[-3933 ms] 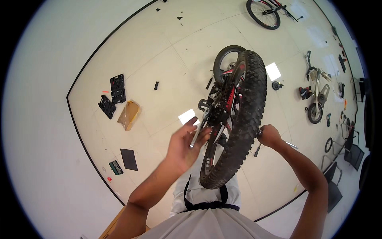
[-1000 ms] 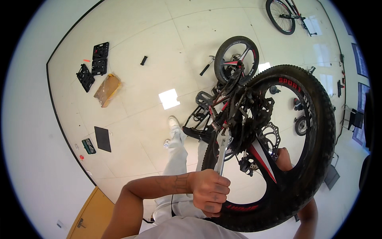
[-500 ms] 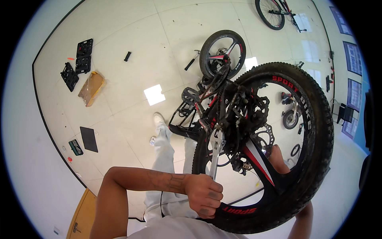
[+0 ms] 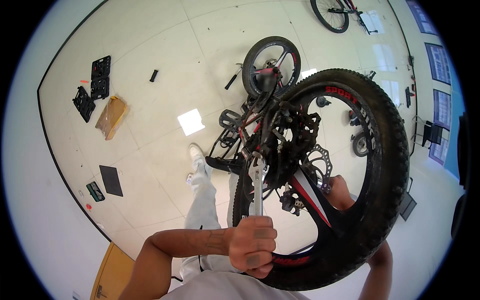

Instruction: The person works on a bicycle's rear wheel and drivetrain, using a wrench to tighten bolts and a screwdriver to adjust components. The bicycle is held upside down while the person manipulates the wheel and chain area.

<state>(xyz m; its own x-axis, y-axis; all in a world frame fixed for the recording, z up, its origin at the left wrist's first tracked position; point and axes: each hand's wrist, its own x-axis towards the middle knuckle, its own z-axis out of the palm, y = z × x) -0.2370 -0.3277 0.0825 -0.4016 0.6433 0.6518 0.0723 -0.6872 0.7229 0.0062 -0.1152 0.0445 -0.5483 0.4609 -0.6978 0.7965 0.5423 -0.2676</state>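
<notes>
The silver metal spanner [image 4: 256,185] stands upright at the hub of the black fat-tyred bicycle wheel [image 4: 385,165], my left hand [image 4: 252,245] clamped on its handle, now higher than before. My right hand [image 4: 340,192] grips a spoke. The glossy cream tiled floor [image 4: 150,145] carries black tool trays [image 4: 92,87].

Bright, sharp — floor glare (edges bent).

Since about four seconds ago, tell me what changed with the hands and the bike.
The left hand went from open beside the frame to a fist around a silver wrench, its head up at the rear hub. The right hand moved from the tyre's edge to inside the rear wheel. The wheel looms nearer. The bike stays upside down; the floor items stay put.
</notes>
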